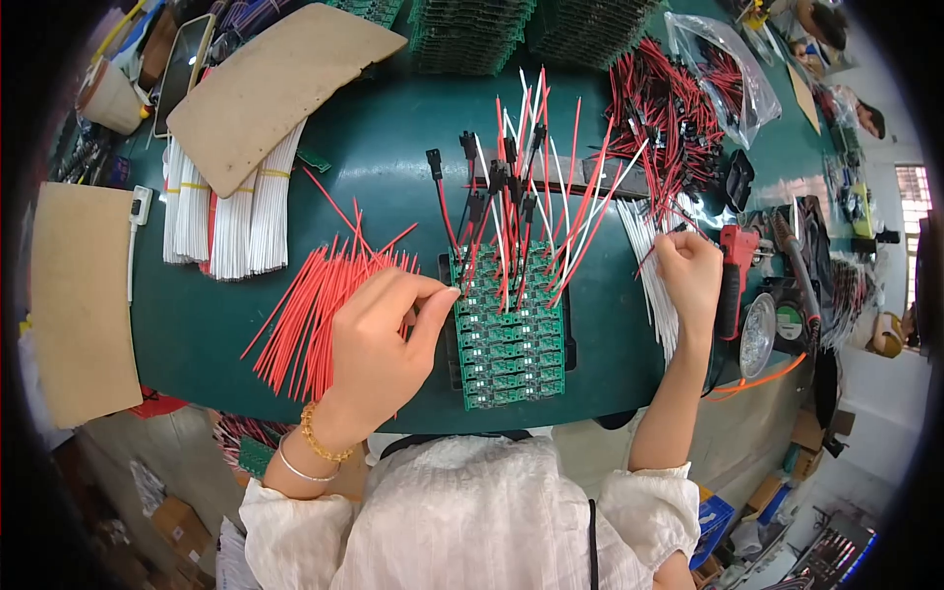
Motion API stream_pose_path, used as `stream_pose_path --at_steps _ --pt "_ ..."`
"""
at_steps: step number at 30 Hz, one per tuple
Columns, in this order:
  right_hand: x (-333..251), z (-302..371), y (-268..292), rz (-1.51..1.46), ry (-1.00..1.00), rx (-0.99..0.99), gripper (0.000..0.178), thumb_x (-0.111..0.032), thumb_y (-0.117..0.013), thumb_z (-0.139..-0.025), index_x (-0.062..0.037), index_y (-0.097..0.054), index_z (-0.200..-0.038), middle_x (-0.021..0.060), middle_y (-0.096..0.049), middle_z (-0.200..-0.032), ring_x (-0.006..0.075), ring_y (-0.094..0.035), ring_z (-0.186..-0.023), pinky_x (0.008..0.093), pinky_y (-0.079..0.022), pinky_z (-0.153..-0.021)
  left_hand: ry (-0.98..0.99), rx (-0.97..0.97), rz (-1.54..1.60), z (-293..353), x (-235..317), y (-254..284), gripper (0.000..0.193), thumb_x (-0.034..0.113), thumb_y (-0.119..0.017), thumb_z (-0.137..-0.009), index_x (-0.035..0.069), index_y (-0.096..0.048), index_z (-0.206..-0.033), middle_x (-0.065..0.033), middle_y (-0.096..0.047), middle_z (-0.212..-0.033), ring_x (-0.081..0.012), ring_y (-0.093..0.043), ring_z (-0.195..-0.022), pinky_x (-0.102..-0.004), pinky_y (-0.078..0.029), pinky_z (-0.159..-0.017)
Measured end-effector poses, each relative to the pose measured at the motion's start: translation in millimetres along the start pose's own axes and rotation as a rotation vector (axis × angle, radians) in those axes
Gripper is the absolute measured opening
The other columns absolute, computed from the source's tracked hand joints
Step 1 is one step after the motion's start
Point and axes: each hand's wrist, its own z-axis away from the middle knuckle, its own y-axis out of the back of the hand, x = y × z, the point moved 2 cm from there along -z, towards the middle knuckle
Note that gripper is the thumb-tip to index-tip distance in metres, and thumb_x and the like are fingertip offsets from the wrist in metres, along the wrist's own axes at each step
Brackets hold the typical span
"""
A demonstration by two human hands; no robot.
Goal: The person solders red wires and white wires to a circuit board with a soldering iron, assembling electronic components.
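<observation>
A green circuit board panel [511, 359] lies in front of me, with red, white and black wires [511, 187] standing up from its far half, several ending in black connectors. At the panel's left edge my left hand [383, 339] is closed in a pinch of thumb and forefinger; what lies between the fingertips is too small to make out. My right hand [688, 275] is raised on the right, pinching a thin red-and-black wire beside a bundle of white wires [644, 256]. Loose red wires [320, 315] lie partly behind my left hand.
A heap of red-and-black connector wires [669, 118] and a clear plastic bag [737, 79] are at the far right. A red-handled tool [733, 280] and a small round dish [756, 334] stand beside my right hand. Cardboard [280, 88] covers white wire bundles [236, 231] at left.
</observation>
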Motion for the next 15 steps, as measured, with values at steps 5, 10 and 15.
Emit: stream_pose_path --at_steps 5,10,15 --pt "-12.1 7.4 1.6 0.016 -0.028 0.003 0.024 -0.017 -0.067 -0.081 0.0061 -0.065 -0.074 0.0068 -0.064 -0.056 0.0096 -0.060 -0.050 0.0238 -0.045 -0.052 -0.105 0.064 0.001 0.7 19.1 -2.4 0.009 0.003 -0.073 -0.077 0.001 -0.064 -0.077 -0.0073 -0.060 -0.068 -0.0203 -0.055 -0.057 -0.0307 -0.042 -0.049" --pt "-4.5 2.8 -2.0 -0.119 0.014 -0.070 0.022 -0.014 -0.068 -0.084 0.0075 -0.066 -0.078 0.0068 -0.063 -0.058 0.0079 -0.057 -0.051 0.0215 -0.041 -0.050 -0.191 0.011 -0.010 4.6 25.1 -9.8 0.010 0.003 -0.073 -0.076 0.002 -0.064 -0.078 -0.0075 -0.061 -0.069 -0.0237 -0.057 -0.059 -0.0329 -0.044 -0.054" --pt "-26.4 41.6 29.8 -0.441 -0.030 -0.090 0.014 -0.009 -0.063 -0.088 0.0026 -0.062 -0.079 0.0045 -0.063 -0.061 0.0016 -0.042 -0.049 0.0199 -0.024 -0.044 -0.138 -0.068 0.074 12.3 29.5 -10.4 0.011 0.004 -0.074 -0.076 0.002 -0.065 -0.083 -0.0095 -0.064 -0.074 -0.0243 -0.061 -0.065 -0.0329 -0.047 -0.058"
